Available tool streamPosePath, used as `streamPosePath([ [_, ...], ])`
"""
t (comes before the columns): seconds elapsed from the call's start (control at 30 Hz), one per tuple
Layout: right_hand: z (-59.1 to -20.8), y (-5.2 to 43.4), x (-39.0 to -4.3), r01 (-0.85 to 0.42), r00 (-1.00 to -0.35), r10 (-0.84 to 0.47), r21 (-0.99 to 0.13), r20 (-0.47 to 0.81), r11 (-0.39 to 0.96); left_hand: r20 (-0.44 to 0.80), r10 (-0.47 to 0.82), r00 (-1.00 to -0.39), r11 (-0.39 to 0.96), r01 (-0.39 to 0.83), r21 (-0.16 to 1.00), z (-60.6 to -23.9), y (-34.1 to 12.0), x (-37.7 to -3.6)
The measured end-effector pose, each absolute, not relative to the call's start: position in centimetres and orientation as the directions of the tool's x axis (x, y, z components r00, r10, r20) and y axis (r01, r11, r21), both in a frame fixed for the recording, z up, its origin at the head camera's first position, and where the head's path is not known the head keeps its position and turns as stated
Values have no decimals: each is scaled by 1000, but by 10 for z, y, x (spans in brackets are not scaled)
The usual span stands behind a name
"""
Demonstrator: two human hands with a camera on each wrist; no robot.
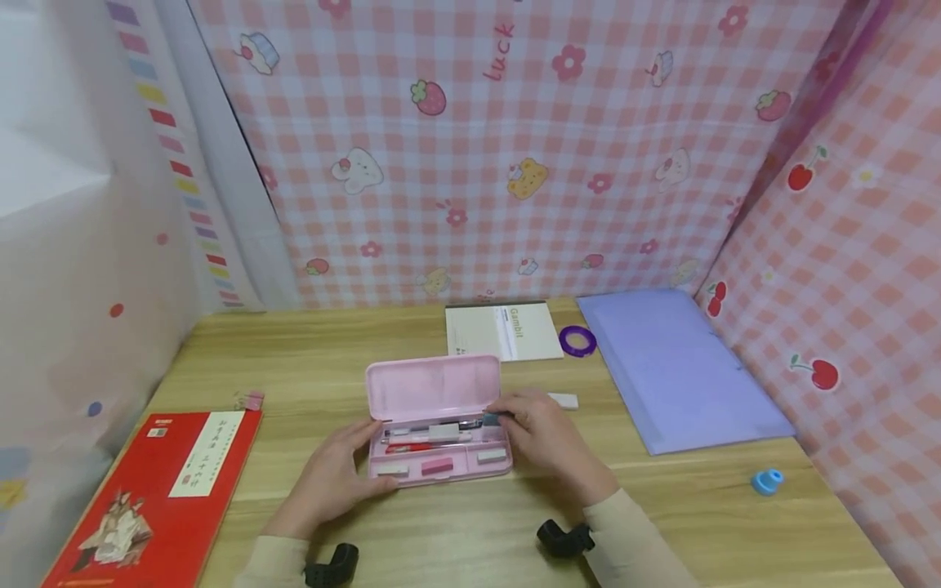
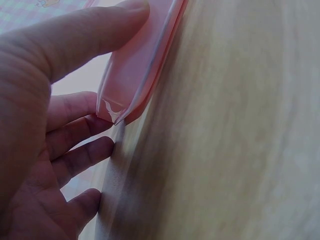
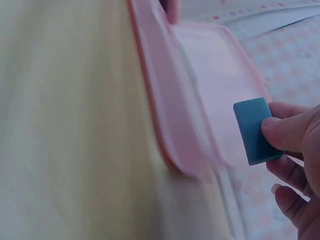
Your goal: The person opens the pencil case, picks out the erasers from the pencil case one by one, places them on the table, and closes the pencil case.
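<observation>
An open pink pencil case lies on the table with its lid tipped back. My left hand grips its left end, thumb at the front edge and fingers round the back corner. In the right wrist view, a teal eraser is pinched between the thumb and fingers of my right hand. The head view has that hand over the case's right back corner. Inside the case are several pens, a pink eraser and a white eraser at the front right.
Behind my right hand lies a white block. Farther back are a notebook and a purple ring. A lilac folder and a small blue object lie right; a red book and pink clip left.
</observation>
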State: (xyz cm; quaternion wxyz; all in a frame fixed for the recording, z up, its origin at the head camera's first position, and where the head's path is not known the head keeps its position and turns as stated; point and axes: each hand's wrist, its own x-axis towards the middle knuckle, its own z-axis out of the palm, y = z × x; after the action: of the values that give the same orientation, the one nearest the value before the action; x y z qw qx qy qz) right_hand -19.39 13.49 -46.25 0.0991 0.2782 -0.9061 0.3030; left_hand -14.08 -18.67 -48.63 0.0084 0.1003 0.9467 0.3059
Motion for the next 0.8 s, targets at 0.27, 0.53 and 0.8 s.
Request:
streamPosePath([
  [0.27,-457,196,-239,-483,-875,-364,-549,318,682,33,184,-982,791,168,588,-485,-186,-141],
  [0.53,-470,224,-273,-336,-940,-312,-555,142,761,29,182,-983,789,163,592,-486,-187,-140],
  [0.8,-478,216,-287,-361,-929,-342,-548,141,755,12,180,-984,792,152,591,-485,-186,-141],
])
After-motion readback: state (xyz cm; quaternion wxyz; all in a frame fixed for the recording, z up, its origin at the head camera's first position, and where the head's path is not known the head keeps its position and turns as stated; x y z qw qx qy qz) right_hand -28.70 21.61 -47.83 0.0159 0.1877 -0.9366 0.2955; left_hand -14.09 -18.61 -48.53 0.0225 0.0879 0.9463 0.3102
